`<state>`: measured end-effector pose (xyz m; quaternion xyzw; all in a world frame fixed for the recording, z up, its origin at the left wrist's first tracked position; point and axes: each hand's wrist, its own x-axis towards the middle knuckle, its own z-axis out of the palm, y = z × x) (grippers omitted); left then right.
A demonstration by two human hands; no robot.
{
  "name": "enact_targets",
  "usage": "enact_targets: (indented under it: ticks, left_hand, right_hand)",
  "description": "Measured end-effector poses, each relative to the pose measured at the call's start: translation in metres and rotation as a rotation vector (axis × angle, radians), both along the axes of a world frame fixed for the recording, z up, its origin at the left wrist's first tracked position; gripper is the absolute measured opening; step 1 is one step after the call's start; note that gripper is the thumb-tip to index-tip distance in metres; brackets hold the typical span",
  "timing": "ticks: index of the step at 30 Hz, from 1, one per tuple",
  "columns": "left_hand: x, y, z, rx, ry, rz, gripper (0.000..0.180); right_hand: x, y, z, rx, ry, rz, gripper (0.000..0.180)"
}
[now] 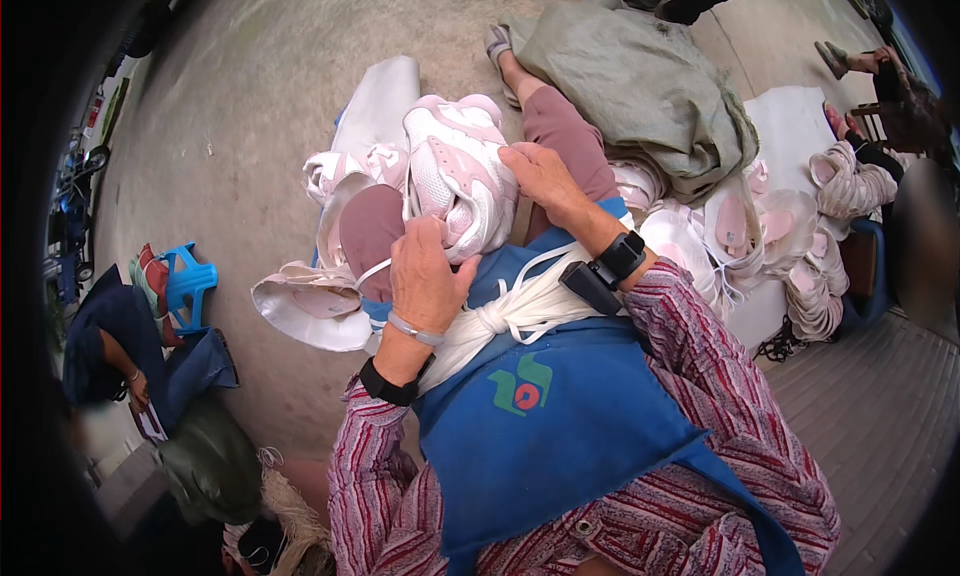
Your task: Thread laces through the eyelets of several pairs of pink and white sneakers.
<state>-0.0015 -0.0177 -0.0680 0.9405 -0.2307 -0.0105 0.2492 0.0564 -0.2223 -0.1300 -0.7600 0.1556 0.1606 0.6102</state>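
A pink and white sneaker (458, 176) is resting on the person's lap, both hands gripping it: the left hand (425, 276) is clasping its near side, the right hand (545, 181) is pressing its right edge; a bundle of white laces (520, 311) is lying across the blue apron (560, 416)

The left hand (425, 276) lies over the near side of the pink-and-white shoe (455, 176), so its fingertips and that part of the shoe are out of sight. At the right edge a seated person (915, 226) is blurred, and at the left another person in blue (100, 346) is half lost in the dark rim. The heap of shoe pieces (820, 276) is probably uppers, too small to tell.
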Motion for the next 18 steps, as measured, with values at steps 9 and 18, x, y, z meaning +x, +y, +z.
enact_targets:
  ticks: [9,18]
  left_hand:
    - [-0.003,0.015,0.004,-0.19,0.082,0.182,0.064]
    - [0.014,0.021,0.014,-0.258,0.055,0.069,0.059]
  right_hand:
    - [0.016,0.018,0.005,0.568,-0.073,-0.153,0.026]
    - [0.044,0.018,-0.021,0.626,-0.022,-0.389,0.021]
